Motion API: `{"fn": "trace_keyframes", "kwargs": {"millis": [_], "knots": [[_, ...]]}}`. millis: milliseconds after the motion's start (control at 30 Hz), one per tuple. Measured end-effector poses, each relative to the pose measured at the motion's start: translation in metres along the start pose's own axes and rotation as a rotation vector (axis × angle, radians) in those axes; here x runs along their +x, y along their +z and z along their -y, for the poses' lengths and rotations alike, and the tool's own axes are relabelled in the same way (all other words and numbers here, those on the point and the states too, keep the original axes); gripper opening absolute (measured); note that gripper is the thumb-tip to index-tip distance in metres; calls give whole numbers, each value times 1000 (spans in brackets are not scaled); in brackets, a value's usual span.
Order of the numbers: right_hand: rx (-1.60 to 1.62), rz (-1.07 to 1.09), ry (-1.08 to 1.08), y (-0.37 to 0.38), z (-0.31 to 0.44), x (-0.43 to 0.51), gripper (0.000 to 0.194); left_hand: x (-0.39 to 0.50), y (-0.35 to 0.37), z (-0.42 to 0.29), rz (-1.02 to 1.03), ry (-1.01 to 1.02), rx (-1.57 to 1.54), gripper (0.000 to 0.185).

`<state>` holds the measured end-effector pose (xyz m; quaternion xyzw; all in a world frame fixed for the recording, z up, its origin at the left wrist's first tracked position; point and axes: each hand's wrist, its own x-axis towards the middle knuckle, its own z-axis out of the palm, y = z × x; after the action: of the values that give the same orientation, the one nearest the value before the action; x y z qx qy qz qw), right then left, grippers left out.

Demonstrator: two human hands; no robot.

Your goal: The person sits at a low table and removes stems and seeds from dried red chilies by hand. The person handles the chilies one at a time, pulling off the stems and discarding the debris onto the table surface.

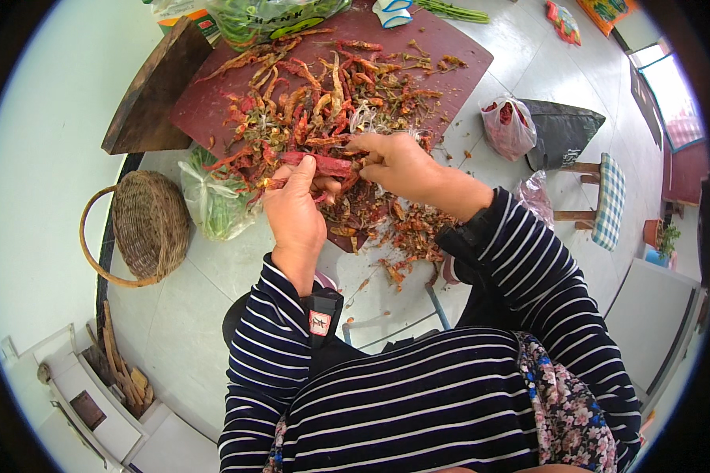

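Observation:
A large dried red chili pepper (322,164) lies between my two hands, above the near part of a dark red tabletop (449,53). My left hand (299,219) grips its body, thumb on top, with other dried chilies around the fingers. At its right end, the stem end, the thumb and fingers of my right hand (399,168) pinch together. Beyond them spreads a heap of dried chilies (307,106), red to yellowish, mixed with stems. Broken chili bits and stems (417,236) are strewn below my right wrist, down to the floor.
A wicker basket (151,227) and a plastic bag of greens (216,198) stand left. At right are a bag of red chilies (507,129), a black bag (562,133) and a stool with a checked cushion (608,201). Another bag of greens (272,26) sits on the table's far edge.

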<state>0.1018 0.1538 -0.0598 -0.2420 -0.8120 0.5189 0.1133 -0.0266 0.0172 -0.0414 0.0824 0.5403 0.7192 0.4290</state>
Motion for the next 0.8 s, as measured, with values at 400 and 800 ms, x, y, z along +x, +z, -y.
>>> {"fn": "trace_keyframes", "kwargs": {"millis": [400,800], "knots": [[523,190,238,-13,29,-7,13,-8,14,3,82,-26,63,13],[657,64,185,-12,26,-6,15,-15,17,-2,129,-136,249,6]]}}
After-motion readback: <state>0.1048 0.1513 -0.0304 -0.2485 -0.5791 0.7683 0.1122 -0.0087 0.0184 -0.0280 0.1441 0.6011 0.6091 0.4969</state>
